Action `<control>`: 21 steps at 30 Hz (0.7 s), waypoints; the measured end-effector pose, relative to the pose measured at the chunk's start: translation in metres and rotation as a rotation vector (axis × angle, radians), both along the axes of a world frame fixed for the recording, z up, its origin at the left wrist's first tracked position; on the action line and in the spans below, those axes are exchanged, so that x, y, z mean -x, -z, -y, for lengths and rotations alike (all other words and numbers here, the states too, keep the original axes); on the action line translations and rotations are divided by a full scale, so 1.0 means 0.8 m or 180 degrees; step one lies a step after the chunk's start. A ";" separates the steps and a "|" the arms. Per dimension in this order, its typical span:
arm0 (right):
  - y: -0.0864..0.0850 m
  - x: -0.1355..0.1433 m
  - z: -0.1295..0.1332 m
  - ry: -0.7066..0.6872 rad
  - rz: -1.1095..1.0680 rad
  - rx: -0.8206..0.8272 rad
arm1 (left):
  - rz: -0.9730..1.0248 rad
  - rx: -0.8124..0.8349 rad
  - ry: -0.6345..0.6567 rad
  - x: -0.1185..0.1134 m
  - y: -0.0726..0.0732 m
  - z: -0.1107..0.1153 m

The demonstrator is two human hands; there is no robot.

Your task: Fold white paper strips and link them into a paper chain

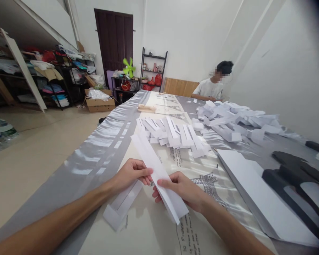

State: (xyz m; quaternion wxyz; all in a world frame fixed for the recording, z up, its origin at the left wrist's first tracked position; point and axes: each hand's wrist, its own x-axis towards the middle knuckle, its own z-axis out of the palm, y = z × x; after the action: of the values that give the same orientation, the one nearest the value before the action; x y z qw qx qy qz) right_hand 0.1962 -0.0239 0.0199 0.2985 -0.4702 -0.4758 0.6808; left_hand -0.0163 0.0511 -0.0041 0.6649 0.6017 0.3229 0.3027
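A long strip of white paper (151, 159) with a fold along its lower edge is held above the table by both hands. My left hand (134, 170) pinches its left edge near the middle, thumb on top. On the right edge, lower down, my right hand (179, 187) grips it with the thumb on top and fingers underneath. Below my left hand a folded white paper strip (122, 209) lies on the table cover. Beyond the held strip sits a pile of folded paper strips (172, 131).
A stack of white paper (250, 184) lies at the right beside black objects (287, 187). A heap of folded paper (236, 117) covers the far right of the table (77, 177). Another person (210, 85) sits there. A wooden piece (146, 108) lies farther back.
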 end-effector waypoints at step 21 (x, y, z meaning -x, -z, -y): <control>0.004 0.000 -0.001 -0.0028 0.0015 -0.0027 | -0.0047 -0.0012 0.0162 0.000 -0.003 0.003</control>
State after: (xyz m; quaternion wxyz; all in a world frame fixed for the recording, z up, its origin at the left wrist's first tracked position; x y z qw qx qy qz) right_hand 0.1963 -0.0234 0.0167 0.2964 -0.4684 -0.4814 0.6790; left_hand -0.0165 0.0489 -0.0018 0.6689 0.6132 0.3118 0.2818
